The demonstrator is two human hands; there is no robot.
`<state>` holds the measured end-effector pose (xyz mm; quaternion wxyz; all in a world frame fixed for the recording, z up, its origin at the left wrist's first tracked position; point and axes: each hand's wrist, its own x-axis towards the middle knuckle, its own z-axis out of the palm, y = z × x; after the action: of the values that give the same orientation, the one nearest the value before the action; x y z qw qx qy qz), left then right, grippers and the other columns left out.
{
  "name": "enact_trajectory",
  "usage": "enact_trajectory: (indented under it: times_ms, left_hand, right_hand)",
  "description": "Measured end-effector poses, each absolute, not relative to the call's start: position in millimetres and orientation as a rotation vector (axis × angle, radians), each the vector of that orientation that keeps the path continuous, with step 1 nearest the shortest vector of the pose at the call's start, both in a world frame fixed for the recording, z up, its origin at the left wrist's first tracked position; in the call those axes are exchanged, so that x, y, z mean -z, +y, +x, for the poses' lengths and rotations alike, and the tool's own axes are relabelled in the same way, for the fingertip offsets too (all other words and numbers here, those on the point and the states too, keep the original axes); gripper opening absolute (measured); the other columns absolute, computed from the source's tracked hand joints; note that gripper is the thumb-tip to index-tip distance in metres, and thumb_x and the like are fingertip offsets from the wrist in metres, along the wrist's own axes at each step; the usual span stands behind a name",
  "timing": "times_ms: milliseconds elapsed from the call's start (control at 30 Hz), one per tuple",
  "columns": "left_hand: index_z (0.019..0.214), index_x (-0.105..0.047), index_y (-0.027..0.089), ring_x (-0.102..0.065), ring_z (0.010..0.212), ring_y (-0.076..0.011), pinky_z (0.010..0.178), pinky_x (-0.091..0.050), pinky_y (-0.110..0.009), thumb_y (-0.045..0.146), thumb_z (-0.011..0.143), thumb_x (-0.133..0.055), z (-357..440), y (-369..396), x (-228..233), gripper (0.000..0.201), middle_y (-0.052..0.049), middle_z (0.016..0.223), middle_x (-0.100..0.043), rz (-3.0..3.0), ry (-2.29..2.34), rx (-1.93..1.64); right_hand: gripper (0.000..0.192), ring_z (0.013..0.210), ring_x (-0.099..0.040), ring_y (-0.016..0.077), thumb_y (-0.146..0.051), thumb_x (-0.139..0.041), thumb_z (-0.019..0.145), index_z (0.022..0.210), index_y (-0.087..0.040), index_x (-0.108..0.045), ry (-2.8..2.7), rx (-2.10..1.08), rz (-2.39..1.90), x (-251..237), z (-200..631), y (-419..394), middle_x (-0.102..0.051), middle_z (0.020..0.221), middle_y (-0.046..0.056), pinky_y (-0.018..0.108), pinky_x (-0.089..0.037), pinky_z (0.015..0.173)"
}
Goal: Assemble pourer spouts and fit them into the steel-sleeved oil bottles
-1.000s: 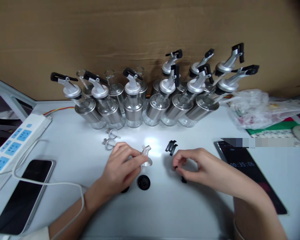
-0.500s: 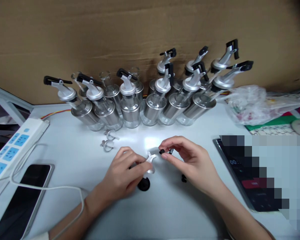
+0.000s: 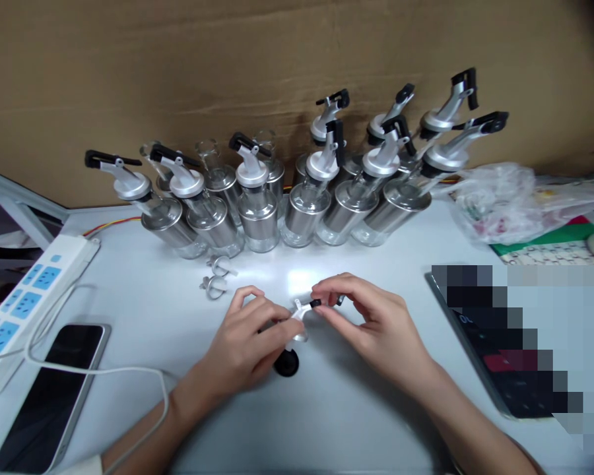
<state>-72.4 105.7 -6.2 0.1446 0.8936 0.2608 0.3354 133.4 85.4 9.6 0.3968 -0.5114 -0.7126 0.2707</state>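
Note:
My left hand [image 3: 242, 343] pinches a small silver pourer spout [image 3: 297, 315] just above the white table [image 3: 336, 409]. Thumb and forefinger of my right hand [image 3: 371, 323] press a tiny black cap piece [image 3: 315, 303] against the spout's tip. A black round stopper [image 3: 286, 363] lies on the table right below the spout. More small black parts [image 3: 338, 300] sit behind my right fingers, mostly hidden. Two loose silver spouts [image 3: 216, 277] lie to the left of my left hand.
Several steel-and-glass oil bottles [image 3: 297, 191] with pourer tops stand in a row against a cardboard wall. A power strip [image 3: 24, 303] and a phone [image 3: 49, 389] on a white cable lie at left. A dark tablet [image 3: 495, 349] and a crumpled plastic bag [image 3: 495, 204] are at right.
My right hand picked up a black piece from the table, carried it left and up, and brought it onto the spout's tip. My left hand lifted the spout slightly off the table.

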Motion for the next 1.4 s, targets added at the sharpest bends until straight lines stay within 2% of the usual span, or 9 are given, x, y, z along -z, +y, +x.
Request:
enact_trajectory:
  times_ms: [467,800,1267,1400]
  left_hand:
    - [0.098,-0.056,0.019,-0.059,0.069,-0.0085,0.09,-0.035,-0.033,0.007,0.091,-0.041,-72.8,107.2,4.7,0.02,0.0,0.081,-0.065,2.575,0.784,-0.956]
    - [0.098,-0.057,0.019,-0.059,0.071,-0.0084,0.092,-0.035,-0.033,0.008,0.092,-0.04,-73.3,107.6,5.8,0.021,0.0,0.082,-0.065,2.572,0.784,-0.916]
    - [0.098,-0.055,0.02,-0.059,0.071,-0.008,0.092,-0.035,-0.033,0.008,0.092,-0.038,-73.1,107.9,6.3,0.022,0.0,0.082,-0.066,2.584,0.788,-0.897]
    - [0.098,-0.056,0.02,-0.06,0.071,-0.0081,0.092,-0.036,-0.033,0.008,0.092,-0.038,-72.7,107.3,6.1,0.022,0.0,0.082,-0.066,2.58,0.785,-0.911]
  right_hand:
    - [0.021,0.078,-0.066,0.015,-0.008,-0.052,0.086,0.1,-0.02,-0.062,-1.945,-0.496,-1.14,-7.7,131.1,86.5,-0.069,0.086,0.005,0.027,-0.055,0.069]
    - [0.025,0.079,-0.065,0.0149,-0.004,-0.053,0.085,0.103,-0.02,-0.059,-1.984,-0.422,-1.11,-5.2,132.4,86.2,-0.069,0.087,0.005,0.027,-0.053,0.071]
    - [0.024,0.079,-0.065,0.0143,-0.004,-0.055,0.084,0.102,-0.019,-0.06,-1.972,-0.457,-1.113,-6.1,131.3,86.6,-0.069,0.088,0.004,0.027,-0.052,0.073]
    - [0.021,0.08,-0.066,0.0144,-0.007,-0.057,0.083,0.098,-0.02,-0.063,-1.88,-0.589,-1.139,-7.9,130.2,84.2,-0.07,0.088,0.004,0.027,-0.052,0.073]
